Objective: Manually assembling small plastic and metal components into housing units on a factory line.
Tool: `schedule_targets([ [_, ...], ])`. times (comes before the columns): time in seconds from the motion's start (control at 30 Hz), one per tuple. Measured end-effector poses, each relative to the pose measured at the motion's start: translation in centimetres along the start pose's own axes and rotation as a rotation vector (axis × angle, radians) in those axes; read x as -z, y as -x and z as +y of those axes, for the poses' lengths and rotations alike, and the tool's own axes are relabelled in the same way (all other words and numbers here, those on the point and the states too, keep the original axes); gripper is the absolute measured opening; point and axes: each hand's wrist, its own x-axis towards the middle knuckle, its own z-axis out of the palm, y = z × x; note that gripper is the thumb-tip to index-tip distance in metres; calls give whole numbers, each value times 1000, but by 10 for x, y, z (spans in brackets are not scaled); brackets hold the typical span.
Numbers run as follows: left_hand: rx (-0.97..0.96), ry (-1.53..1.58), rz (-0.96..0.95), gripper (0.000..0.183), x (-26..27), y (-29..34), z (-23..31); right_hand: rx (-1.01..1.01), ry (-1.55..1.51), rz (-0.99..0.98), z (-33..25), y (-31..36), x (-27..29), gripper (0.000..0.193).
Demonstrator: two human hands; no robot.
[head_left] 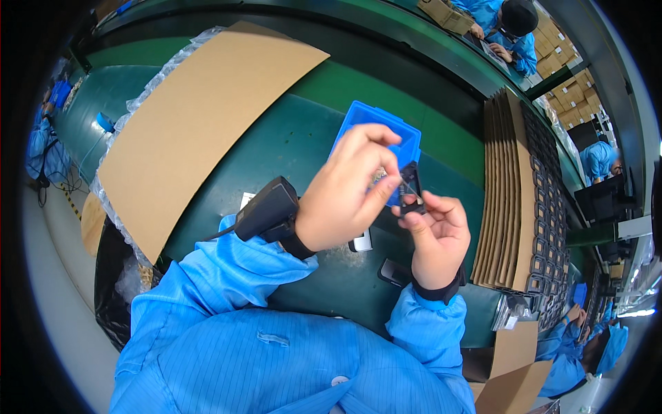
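Observation:
In front of me my right hand (439, 238) grips a small black plastic housing (412, 176) by its lower end, fingers closed round it and the part tilted upright. Thumb and forefinger of my left hand (348, 190) are pinched together at the housing's left side. A thin, light sliver shows by those fingertips, too small to name. Behind both hands stands an open blue plastic bin (376, 117), partly hidden by my left hand. Below them on the green table lie a silver-and-black piece (361, 241) and a flat black part (394, 272).
A large cardboard sheet (214, 124) lies on bubble wrap at the left. To the right stands a row of upright cardboard sheets (507, 193), beside stacked black frames (543, 221). An open carton (514, 372) sits at the lower right. Other people work beyond the bench.

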Motion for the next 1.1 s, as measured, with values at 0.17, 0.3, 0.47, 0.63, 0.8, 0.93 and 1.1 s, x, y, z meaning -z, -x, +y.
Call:
schedule_targets([
  [0.17, 145, -435, -60, 11, 19, -10, -18, -83, 118, 156, -15, -7, -4, 30],
  [0.3, 87, -457, -148, 12, 14, -9, -19, -108, 12, 142, -12, -5, -4, 30],
  [0.47, 33, -86, -26, 20, 2, -2, 3, -173, -46, 26, -7, 0, -4, 24],
  [0.63, 564, 712, -188, 26, -1, 5, 21, -85, 0, -45, -6, 6, -11, 17],
  [0.8, 80, 308, -98, 29, -5, 6, 14, -10, -7, -49, -6, 6, -13, 14],
  [0.93, 125, 381, -65, 26, -6, 9, 15, 72, 21, -70, -3, 8, -15, 14],
  [1.1, 176, 495, -77, 22, -6, 10, 19, 118, 40, -15, -3, 11, -17, 13],
])
